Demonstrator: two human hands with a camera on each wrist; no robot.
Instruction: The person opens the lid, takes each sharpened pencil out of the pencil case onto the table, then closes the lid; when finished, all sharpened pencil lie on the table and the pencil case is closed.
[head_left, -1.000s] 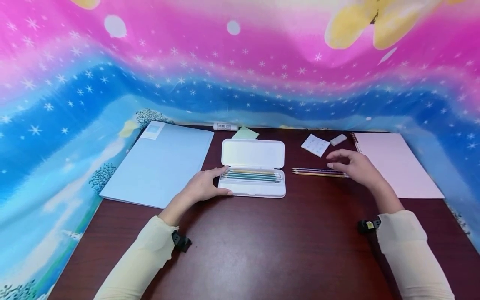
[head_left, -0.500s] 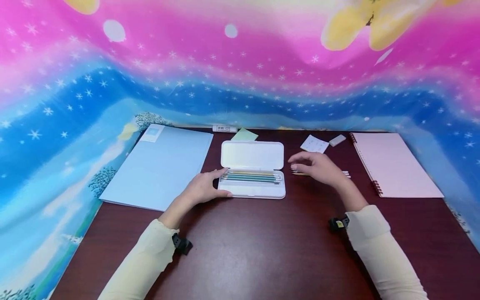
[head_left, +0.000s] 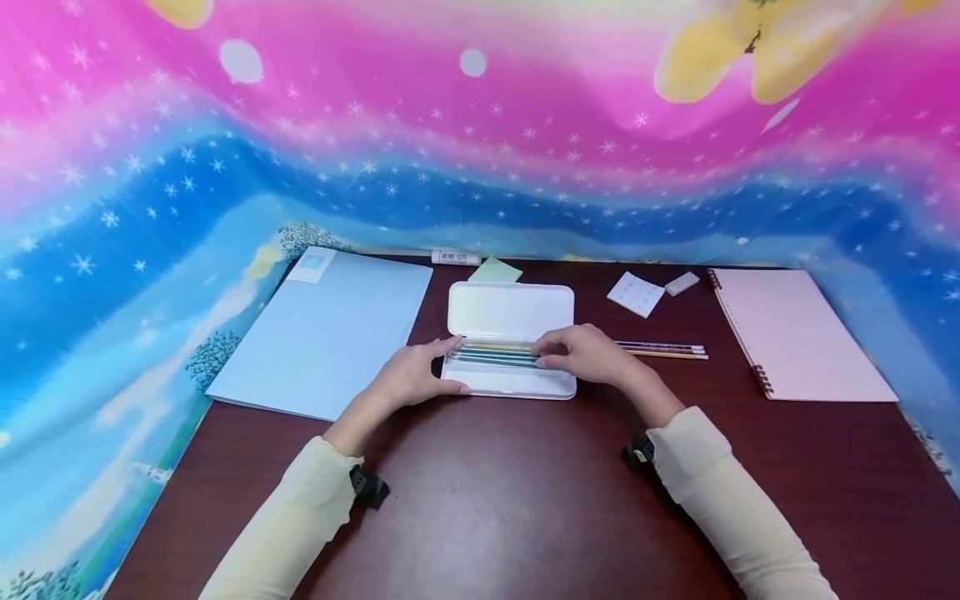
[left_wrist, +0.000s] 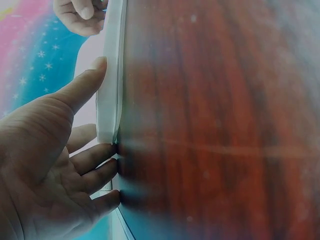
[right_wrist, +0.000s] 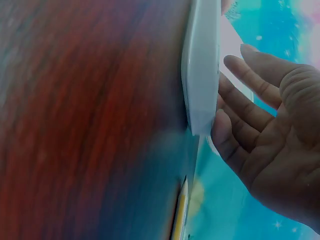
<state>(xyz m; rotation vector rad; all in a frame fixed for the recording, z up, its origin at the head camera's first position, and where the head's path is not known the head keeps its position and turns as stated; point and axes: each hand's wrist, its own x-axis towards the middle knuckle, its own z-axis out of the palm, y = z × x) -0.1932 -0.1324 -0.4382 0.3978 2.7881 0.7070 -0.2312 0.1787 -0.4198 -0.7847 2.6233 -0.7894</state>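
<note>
Head view: a white pencil case (head_left: 510, 384) lies open, long axis nine to three, lid toward twelve. Pencils (head_left: 491, 357) inside run the same way, their three-o'clock ends hidden by the right hand (head_left: 588, 354). The left hand (head_left: 405, 375) grips the nine-o'clock end.

Left wrist: spread thumb and fingers span the case, at one o'clock, its far end cut off.

Right wrist: thumb and forefinger apart, contact unclear; the case is at ten.

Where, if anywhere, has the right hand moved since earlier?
Yes: in the head view the right hand went left, away from the pink notebook, to over the pencil case.
</note>
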